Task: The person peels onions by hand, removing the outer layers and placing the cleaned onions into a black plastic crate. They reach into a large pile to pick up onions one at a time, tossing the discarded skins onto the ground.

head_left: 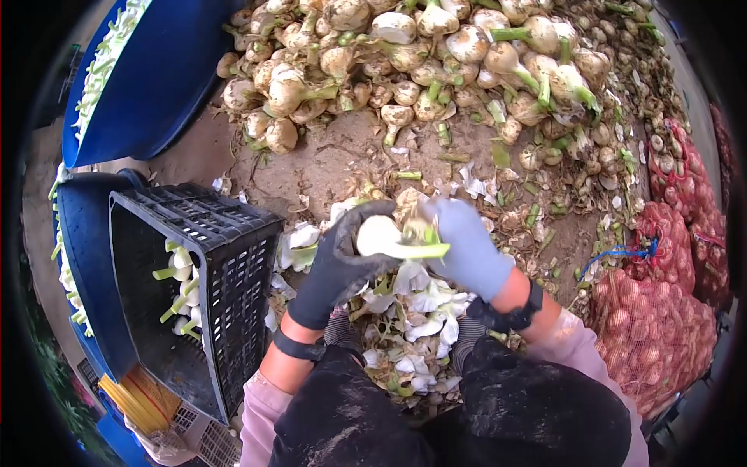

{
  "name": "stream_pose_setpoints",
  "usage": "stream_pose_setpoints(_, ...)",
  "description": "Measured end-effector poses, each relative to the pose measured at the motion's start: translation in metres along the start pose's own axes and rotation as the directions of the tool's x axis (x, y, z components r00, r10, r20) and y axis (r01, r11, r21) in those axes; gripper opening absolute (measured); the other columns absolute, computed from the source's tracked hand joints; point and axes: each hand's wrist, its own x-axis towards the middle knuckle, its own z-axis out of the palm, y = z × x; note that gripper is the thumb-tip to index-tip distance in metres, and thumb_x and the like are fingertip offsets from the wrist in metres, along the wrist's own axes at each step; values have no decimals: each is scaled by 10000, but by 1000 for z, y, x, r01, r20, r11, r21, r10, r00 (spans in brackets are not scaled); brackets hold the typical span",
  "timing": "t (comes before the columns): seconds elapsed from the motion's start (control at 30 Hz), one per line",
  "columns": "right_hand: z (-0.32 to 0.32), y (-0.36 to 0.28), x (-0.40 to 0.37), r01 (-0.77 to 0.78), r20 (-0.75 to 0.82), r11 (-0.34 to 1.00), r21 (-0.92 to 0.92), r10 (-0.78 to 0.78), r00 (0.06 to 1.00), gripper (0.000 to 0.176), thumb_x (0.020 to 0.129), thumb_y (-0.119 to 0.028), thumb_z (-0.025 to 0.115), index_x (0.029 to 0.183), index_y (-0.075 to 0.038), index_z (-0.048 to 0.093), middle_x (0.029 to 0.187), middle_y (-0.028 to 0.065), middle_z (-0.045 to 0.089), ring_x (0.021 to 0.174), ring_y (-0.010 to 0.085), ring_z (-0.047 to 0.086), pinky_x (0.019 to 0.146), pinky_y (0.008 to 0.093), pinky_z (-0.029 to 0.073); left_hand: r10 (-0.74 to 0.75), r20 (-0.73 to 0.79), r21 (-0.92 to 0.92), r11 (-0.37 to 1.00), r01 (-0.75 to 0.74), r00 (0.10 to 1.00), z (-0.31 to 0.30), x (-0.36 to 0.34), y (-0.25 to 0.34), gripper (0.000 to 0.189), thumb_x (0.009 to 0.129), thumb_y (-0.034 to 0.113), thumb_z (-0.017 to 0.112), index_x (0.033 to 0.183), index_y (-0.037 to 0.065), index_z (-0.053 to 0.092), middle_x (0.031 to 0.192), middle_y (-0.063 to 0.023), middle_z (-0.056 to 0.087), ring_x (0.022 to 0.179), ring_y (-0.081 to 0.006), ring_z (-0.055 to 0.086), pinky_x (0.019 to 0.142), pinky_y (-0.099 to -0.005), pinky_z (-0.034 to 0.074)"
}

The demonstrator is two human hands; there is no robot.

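Note:
My left hand, in a black glove, is closed around a white garlic bulb whose pale green stem points right. Close beside it is my right hand in a light blue-grey glove, its curled fingers partly blurred. A smeared scrap of garlic skin shows at those fingers, near the bulb's stem. Loose white garlic skins lie on the ground below both hands, between the knees.
A large heap of unpeeled garlic covers the ground ahead. To the left, a black plastic crate lies tipped, with several cleaned bulbs inside. Blue tubs stand beyond it. Red mesh sacks are on the right.

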Motion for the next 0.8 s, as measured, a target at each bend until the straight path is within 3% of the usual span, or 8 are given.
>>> stream_pose_setpoints(0.07, -8, 14, 11, 64, -104, 918, -392, -113, 988, 294, 687, -73, 598, 980, -61, 575, 814, 147, 541, 786, 357, 557, 704, 435, 447, -29, 72, -89, 995, 35, 997, 5, 0, -1, 687, 664, 82, 795, 1276, 6, 494, 1220, -62, 555, 1120, -139, 518, 949, -278, 436)
stream_pose_setpoints(0.27, -2, 33, 22, -173, -212, 901, -398, 93, 973, 288, 764, -41, 571, 1051, -22, 569, 969, 168, 615, 876, 333, 599, 786, 433, 474, -110, 82, -230, 965, 127, 990, 11, 4, 4, 792, 677, 99, 793, 1361, 4, 407, 1341, -101, 472, 1187, -192, 488, 987, -324, 417)
stream_pose_setpoints(0.33, -4, 40, 11, -177, -29, 872, 457, 213, 977, 277, 828, -51, 575, 1103, -25, 587, 974, 140, 650, 871, 269, 631, 804, 363, 481, 24, 114, -123, 992, -10, 993, 8, 3, -8, 775, 712, 61, 764, 1378, 8, 371, 1325, -104, 466, 1111, -188, 543, 892, -300, 487)
stream_pose_setpoints(0.37, -11, 29, 8, -165, 71, 792, 588, 153, 986, 342, 826, -65, 601, 1162, -4, 577, 1073, 124, 652, 920, 204, 631, 848, 322, 474, -23, 80, -192, 981, 38, 997, 11, 0, -10, 763, 727, 64, 756, 1380, 11, 364, 1301, -111, 476, 1054, -176, 568, 821, -279, 506)
stream_pose_setpoints(0.53, -5, 10, -2, -219, 76, 813, 539, 212, 974, 355, 799, -107, 676, 1137, -29, 598, 1032, 93, 656, 926, 163, 617, 840, 302, 473, -14, -263, -167, 985, -32, 965, 29, 6, -19, 526, 829, 103, 692, 1288, 14, 452, 1151, -93, 571, 876, -137, 614, 650, -247, 511)
stream_pose_setpoints(0.6, -9, 2, -1, 49, -58, 979, 199, -38, 998, 355, 791, -111, 687, 1124, -26, 596, 1006, 89, 656, 897, 128, 609, 795, 276, 483, -70, -299, -145, 989, 28, 952, 19, 4, -13, 265, 876, 99, 633, 1112, -14, 592, 969, -58, 652, 899, -124, 606, 808, -265, 492)
stream_pose_setpoints(0.73, -19, -18, -11, -174, -25, 679, 713, 273, 962, 257, 834, -126, 653, 1061, -12, 613, 942, 89, 639, 843, 177, 613, 736, 293, 503, -112, -209, -404, 915, 19, 971, 13, 0, -9, 257, 910, 107, 567, 1129, -26, 586, 1044, -86, 651, 942, -160, 617, 849, -289, 490)
stream_pose_setpoints(0.8, -34, -14, -15, 55, -202, 888, 456, 43, 978, 177, 901, -128, 564, 1011, 10, 583, 935, 60, 626, 835, 144, 586, 739, 307, 494, -85, -139, -547, 837, -5, 987, 9, -1, -9, 264, 925, 121, 541, 1137, -31, 583, 1066, -95, 648, 964, -175, 618, 865, -299, 488)
